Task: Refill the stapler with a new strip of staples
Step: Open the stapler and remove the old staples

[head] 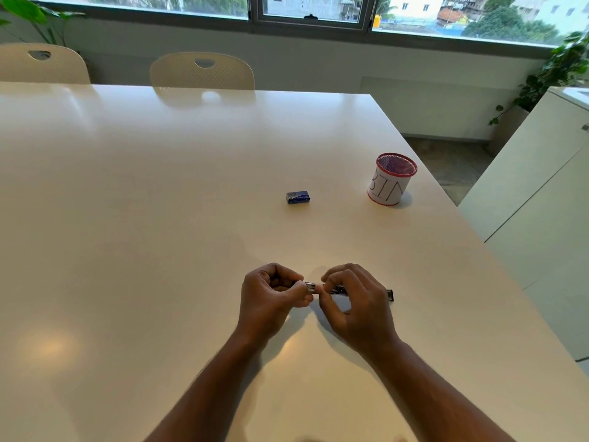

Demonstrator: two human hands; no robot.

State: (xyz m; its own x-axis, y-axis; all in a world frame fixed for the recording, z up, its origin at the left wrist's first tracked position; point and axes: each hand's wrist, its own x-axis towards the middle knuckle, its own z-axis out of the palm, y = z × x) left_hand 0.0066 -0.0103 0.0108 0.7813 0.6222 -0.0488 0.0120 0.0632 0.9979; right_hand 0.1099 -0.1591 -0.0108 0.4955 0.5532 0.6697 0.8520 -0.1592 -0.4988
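A slim dark stapler (389, 295) lies across the white table (159, 218) near its front, mostly hidden by my hands; only its right end and a shiny metal middle stretch show. My left hand (271, 295) pinches the stapler's left end between thumb and curled fingers. My right hand (353, 301) arches over the middle with thumb and forefinger pinching the metal part. A small blue staple box (298, 197) lies shut on the table well beyond my hands.
A red mesh cup (392, 179) wrapped in white paper marked BIN stands at the right, behind the box. Two cream chairs (202, 71) sit at the table's far edge. A white cabinet (541, 193) stands off the right edge.
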